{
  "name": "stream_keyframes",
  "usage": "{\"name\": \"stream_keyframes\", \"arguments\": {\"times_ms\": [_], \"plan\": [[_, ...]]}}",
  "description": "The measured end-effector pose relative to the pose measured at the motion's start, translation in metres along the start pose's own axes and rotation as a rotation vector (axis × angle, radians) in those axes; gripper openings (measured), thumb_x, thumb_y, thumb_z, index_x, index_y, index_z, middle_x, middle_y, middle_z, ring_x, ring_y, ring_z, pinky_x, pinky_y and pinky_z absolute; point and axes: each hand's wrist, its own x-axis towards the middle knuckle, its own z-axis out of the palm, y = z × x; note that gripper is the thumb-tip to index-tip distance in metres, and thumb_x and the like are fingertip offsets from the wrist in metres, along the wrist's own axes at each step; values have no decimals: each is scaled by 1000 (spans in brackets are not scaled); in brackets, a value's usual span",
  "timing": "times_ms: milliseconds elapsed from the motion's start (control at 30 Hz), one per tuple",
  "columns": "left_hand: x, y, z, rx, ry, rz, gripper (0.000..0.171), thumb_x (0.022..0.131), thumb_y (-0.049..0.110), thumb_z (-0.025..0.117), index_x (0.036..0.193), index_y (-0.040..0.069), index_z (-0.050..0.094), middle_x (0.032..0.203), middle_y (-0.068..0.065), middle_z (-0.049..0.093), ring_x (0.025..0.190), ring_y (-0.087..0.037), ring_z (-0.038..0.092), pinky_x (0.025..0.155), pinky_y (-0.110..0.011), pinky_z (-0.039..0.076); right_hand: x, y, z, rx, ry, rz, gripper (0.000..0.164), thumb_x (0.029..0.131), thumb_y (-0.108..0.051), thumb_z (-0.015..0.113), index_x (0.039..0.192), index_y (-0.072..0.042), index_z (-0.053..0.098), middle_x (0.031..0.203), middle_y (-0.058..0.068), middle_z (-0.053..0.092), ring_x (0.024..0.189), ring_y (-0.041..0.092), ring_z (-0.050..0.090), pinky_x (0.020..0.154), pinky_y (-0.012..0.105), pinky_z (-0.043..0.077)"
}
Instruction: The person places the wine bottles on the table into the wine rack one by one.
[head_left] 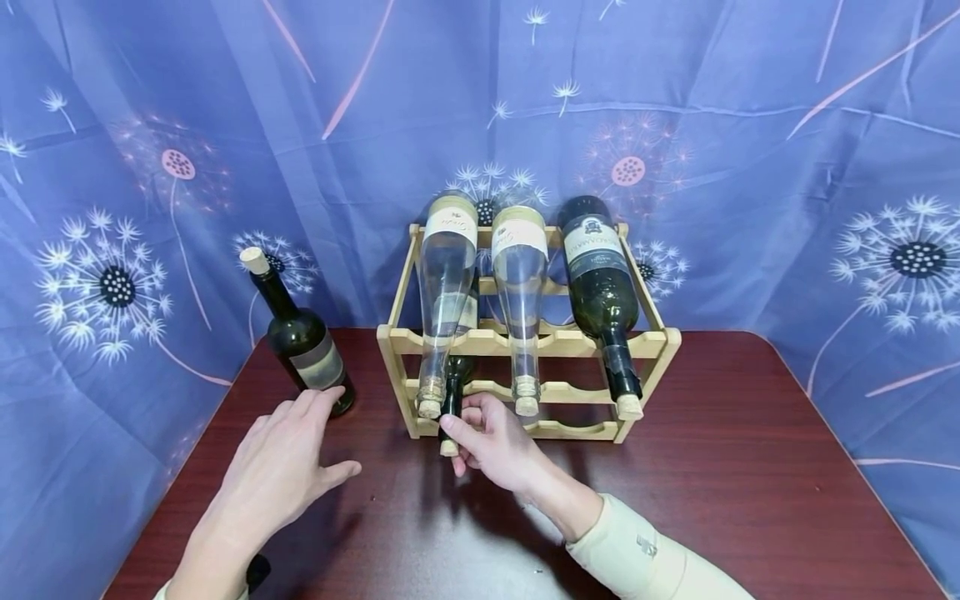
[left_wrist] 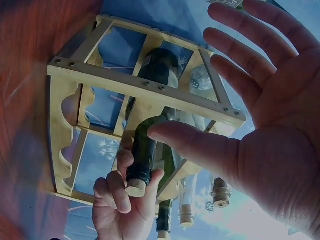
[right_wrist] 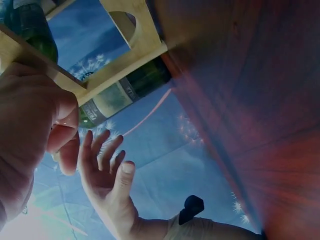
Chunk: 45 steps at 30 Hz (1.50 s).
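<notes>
My right hand (head_left: 498, 442) pinches the neck of a dark green wine bottle (head_left: 454, 387) with thumb and fingers, just below its cork. This bottle lies in a lower tier at the left side of the wooden wine rack (head_left: 660, 354), neck toward me, partly hidden under a clear bottle. My left hand (head_left: 273, 467) is spread, palm down and holding nothing, with its fingertips near a dark corked wine bottle (head_left: 303, 342) that stands upright left of the rack. The left wrist view shows the gripped bottle's cork (left_wrist: 136, 188) poking out beyond the right fingers.
Across the rack's top tier lie two clear corked bottles (head_left: 450, 267) and a dark labelled bottle (head_left: 600, 283), necks toward me. The rack stands on a reddish-brown table (head_left: 750, 467). Behind hangs a blue cloth (head_left: 712, 167) with dandelion prints.
</notes>
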Motion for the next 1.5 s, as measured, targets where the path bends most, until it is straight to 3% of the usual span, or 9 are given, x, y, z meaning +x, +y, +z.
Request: {"name": "stream_keyframes", "arguments": {"times_ms": [300,500,633,833,933,1033,1167,1300,1500], "plan": [[2,0,-1,-3,-10,-7,92,64,51,84,137,8,46,125,-11,55,109,-35,53,79,-55,43,1,2,7,1,71,-11,49,92,-29,66,118,2,38,89,11,63,45,19,56,46,24,40],[2,-2,1,-13,-24,-27,91,66,50,83,137,6,46,126,-13,55,108,-35,54,78,-55,43,1,5,8,-102,121,-22,53,87,-37,69,115,1,45,84,7,65,44,20,57,55,30,49],[3,-5,3,-20,-26,-35,90,68,50,82,137,6,46,126,-14,55,107,-36,54,78,-56,43,1,6,6,-187,143,-27,52,86,-41,69,112,-1,48,77,9,65,45,20,57,60,28,47],[4,-7,5,-21,-14,-45,89,69,50,81,136,5,47,125,-14,55,107,-36,54,79,-57,43,0,7,4,-230,148,-27,42,89,-36,67,108,-2,51,75,11,63,47,20,54,50,27,45],[5,-8,5,-25,-8,-52,88,69,50,81,136,5,47,125,-15,55,107,-37,54,80,-58,42,-8,-7,6,-249,144,-30,38,91,-30,66,108,0,52,75,11,63,49,24,54,49,27,45],[5,-9,5,-31,-10,-61,87,70,50,80,136,5,47,126,-15,55,108,-37,53,81,-58,42,-10,-9,3,-276,140,-30,43,89,-36,67,108,-1,52,77,10,64,51,25,56,51,31,49],[6,-9,5,-36,0,-63,86,70,49,80,136,5,47,125,-15,55,107,-37,54,80,-57,42,-8,3,-5,-320,140,-28,50,85,-49,68,109,-8,53,82,6,64,55,24,60,57,36,52],[6,-9,6,-36,5,-62,86,70,49,80,136,5,47,125,-15,55,107,-37,54,79,-57,42,-13,2,-9,-378,135,-20,51,84,-51,68,111,-10,53,87,3,63,66,28,64,62,34,51],[7,-8,5,-41,18,-75,85,71,50,79,135,5,47,124,-15,55,107,-37,54,78,-56,42,-24,-2,-15,-515,131,-62,46,83,-56,66,109,-19,56,91,-6,62,77,15,60,68,30,49]]}}
